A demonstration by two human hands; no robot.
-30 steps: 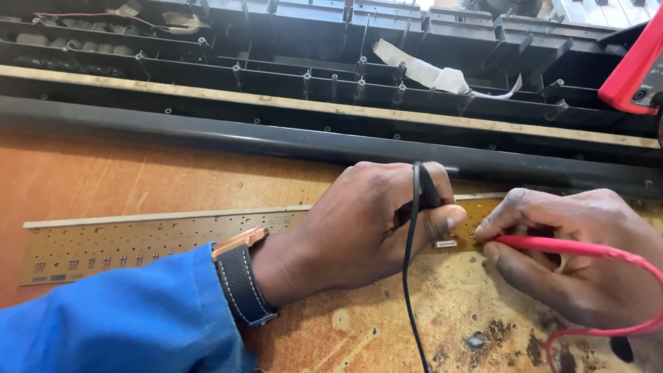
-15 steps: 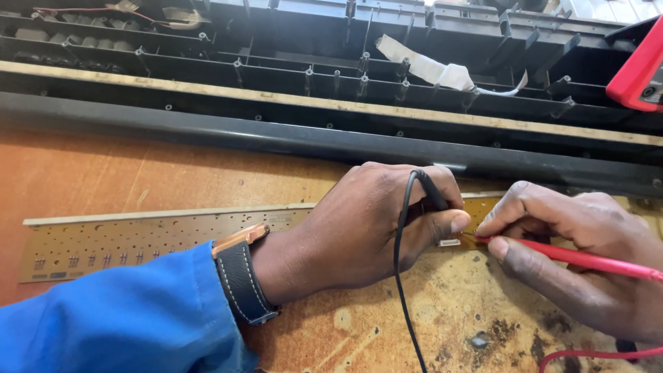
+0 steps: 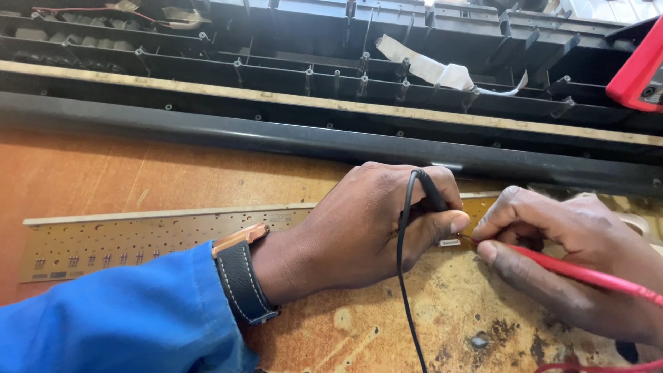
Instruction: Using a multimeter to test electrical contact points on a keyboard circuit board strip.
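Observation:
A long tan circuit board (image 3: 138, 238) with many small holes lies flat on the wooden bench. My left hand (image 3: 366, 224) rests on its right part and grips a black test probe (image 3: 429, 190), whose black lead (image 3: 405, 276) runs down toward me. My right hand (image 3: 573, 262) holds a red test probe (image 3: 580, 274) like a pen, its tip pressed to the board beside a small white connector (image 3: 449, 242). The two probe tips sit close together. A blue sleeve and a dark watch strap (image 3: 242, 276) cover my left wrist.
An opened black keyboard casing (image 3: 276, 141) with rows of pegs and ribs stretches across the back of the bench. A white ribbon cable (image 3: 428, 68) lies inside it. A red meter (image 3: 639, 69) stands at the top right. The bench surface (image 3: 469, 331) is scorched and stained near my hands.
My right hand has shifted slightly left, bringing the red probe tip closer to the white connector. The left hand stays on the board with the black probe.

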